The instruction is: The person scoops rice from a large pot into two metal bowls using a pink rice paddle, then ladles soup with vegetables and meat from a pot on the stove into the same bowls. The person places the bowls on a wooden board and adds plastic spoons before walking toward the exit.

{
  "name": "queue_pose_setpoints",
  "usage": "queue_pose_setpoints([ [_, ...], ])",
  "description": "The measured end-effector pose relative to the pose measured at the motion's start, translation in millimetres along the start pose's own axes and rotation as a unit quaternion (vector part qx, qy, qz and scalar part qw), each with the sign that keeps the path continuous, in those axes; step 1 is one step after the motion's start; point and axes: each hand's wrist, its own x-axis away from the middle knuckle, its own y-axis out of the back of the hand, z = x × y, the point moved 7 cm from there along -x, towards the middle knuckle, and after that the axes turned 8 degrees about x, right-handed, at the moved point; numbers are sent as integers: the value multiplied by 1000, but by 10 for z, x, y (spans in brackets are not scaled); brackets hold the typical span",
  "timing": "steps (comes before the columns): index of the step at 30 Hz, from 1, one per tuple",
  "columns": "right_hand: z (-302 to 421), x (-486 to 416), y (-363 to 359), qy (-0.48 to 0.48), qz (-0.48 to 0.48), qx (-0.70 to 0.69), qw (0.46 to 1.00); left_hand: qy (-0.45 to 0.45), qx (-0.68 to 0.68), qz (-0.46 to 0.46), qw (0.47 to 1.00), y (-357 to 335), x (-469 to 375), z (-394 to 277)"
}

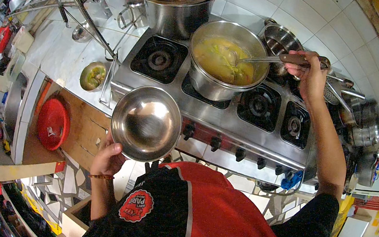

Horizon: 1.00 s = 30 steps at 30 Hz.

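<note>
My left hand (108, 156) grips a shiny steel bowl (146, 123) by its rim, in front of the stove's left end. Nothing lies in the bowl. My right hand (307, 71) is closed around the brown handle of a ladle (261, 59). The ladle's head dips into yellowish soup (220, 55) with green vegetable pieces, and the broth partly hides it. A deep steel pot (212, 87) holds this soup on the gas stove (208, 112).
A large lidded stockpot (175, 14) with a cloth on top stands behind the left burner. Left of the stove, a filled steel bowl (93, 76) sits beside a metal rack (94, 23). Pans (283, 37) and a strainer (331, 91) crowd the back right. A red basin (53, 125) rests lower left.
</note>
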Motion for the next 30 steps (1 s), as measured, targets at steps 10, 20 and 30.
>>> queue_pose_setpoints([
  [10, -51, -55, 452, -23, -50, -8, 998, -27, -25, -6, 999, 76, 55, -31],
  [20, -81, 21, 708, -18, -65, -87, 994, -32, -15, -7, 999, 48, 44, -40],
  [30, 7, 100, 785, 7, -57, -94, 994, -17, -45, -6, 999, 51, 0, -8],
])
